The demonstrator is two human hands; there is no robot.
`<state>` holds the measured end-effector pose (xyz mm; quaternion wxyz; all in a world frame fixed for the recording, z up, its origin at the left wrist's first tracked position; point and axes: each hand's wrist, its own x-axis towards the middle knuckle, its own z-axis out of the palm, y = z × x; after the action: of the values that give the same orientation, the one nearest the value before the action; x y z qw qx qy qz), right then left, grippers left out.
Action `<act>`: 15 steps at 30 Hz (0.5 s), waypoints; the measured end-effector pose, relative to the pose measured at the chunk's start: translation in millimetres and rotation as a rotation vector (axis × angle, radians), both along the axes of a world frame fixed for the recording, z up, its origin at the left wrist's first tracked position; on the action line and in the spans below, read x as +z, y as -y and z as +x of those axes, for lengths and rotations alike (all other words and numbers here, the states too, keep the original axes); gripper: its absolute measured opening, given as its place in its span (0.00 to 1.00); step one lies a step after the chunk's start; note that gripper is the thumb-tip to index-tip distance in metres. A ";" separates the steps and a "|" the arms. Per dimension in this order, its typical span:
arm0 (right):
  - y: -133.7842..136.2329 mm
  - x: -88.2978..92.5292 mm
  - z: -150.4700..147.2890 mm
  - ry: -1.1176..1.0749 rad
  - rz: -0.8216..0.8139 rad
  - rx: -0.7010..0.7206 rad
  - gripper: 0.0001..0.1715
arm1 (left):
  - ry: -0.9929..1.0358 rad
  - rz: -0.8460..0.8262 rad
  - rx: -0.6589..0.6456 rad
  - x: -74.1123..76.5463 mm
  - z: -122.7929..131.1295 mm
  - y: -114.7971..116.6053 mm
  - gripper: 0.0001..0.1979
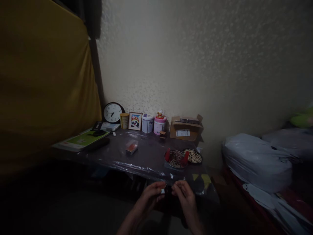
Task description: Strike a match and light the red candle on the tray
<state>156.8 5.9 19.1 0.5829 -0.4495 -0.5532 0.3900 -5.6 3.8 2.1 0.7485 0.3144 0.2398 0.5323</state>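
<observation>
At the front edge of the table, my left hand (153, 193) is closed around a small whitish piece (162, 191), too dark and small to name. My right hand (184, 193) is beside it, a short gap away, with thumb and fingers pinched together. Whatever may be between those fingertips is too small to make out. Just beyond my hands, a round bowl (176, 160) of dark reddish bits has red pieces at its rim. Behind it on the right is a second round dish (193, 156) of pale, thin pieces.
The plastic-covered table (149, 147) bears a small clear-and-orange packet (132, 147). Along the wall stand a clock (112, 113), a panda picture (135, 121), a white tin (147, 124), a pink tin (159, 125) and a cardboard box (187, 129). White bags (256, 160) lie right.
</observation>
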 end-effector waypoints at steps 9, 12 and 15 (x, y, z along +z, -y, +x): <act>-4.3 3.2 15.1 -0.194 -0.134 -0.011 0.16 | 0.060 -0.038 0.011 2.0 1.4 0.5 0.08; -4.0 3.9 14.4 -0.195 -0.152 -0.001 0.15 | 0.059 -0.084 0.013 -0.1 3.6 -0.7 0.07; -3.9 5.4 13.4 -0.197 -0.149 0.006 0.15 | 0.073 -0.100 0.027 -2.3 6.2 -1.6 0.08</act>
<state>170.2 9.8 24.5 0.5984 -0.4495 -0.4640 0.4739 0.5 5.4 -0.2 0.7644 0.2537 0.2429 0.5406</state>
